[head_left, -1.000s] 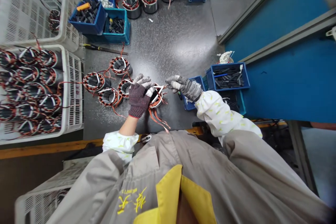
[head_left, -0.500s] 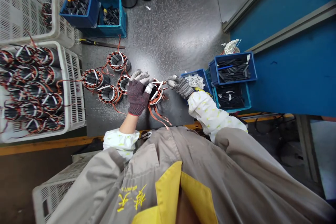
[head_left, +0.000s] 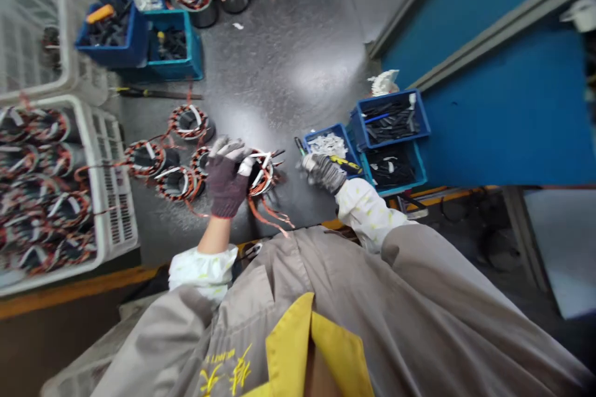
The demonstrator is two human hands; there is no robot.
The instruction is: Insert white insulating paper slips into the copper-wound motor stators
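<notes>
A motor stator (head_left: 261, 175) with copper-orange windings and white ties stands on the dark metal table in front of me. My left hand (head_left: 228, 177), in a dark purple glove with pale fingertips, holds it at its left side, thumb on the rim. Orange lead wires (head_left: 270, 217) hang from it towards me, and dark ends stick out at its right. My right hand (head_left: 323, 172), in a grey glove, is apart from the stator, beside a yellow-and-black handled tool (head_left: 343, 164) and a small blue bin of white pieces (head_left: 307, 136). Motion smears its fingers.
Several other stators (head_left: 189, 122) stand left of my left hand. A white crate (head_left: 112, 180) full of stators is further left. Blue bin (head_left: 423, 115) and teal bin (head_left: 421, 164) with black pieces sit at the right. A long yellow-handled tool (head_left: 158, 93) lies at the back left.
My right hand has let go of the wires at the stator's right side and moved towards the yellow-handled tool. My left hand stays on the stator. The whole view has shifted.
</notes>
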